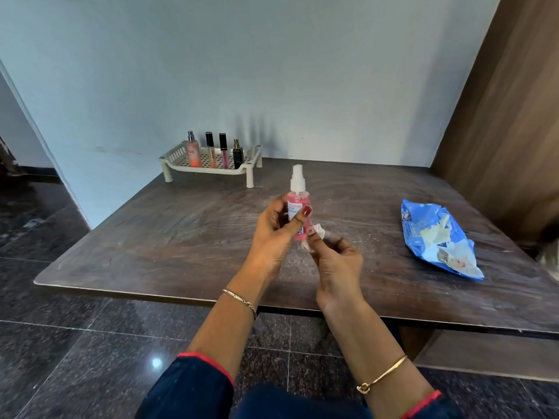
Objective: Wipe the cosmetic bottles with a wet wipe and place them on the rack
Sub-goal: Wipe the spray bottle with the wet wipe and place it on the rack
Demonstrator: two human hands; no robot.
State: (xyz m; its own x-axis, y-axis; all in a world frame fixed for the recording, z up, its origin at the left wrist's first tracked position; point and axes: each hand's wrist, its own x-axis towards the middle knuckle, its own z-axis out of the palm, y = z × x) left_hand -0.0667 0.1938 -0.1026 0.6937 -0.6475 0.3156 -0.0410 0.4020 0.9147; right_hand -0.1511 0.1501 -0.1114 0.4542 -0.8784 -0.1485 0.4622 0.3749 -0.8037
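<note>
Gripping the pink spray bottle (295, 198) with its clear cap upright above the dark wooden table (169, 240), the left hand (275, 231) had thumb and fingers curled round it. The right hand (337, 261) pinched a crumpled white wet wipe (319, 237) against the bottle's base. Four bottles (193, 152) stood on the cream plastic rack (176, 155) behind.

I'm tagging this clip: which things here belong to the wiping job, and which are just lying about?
Job: pink spray bottle in the left hand; wet wipe pinched by the right hand; rack; four bottles standing on it; blue wipes pack.
Just surroundings: table, wooden panel, tiled floor.
</note>
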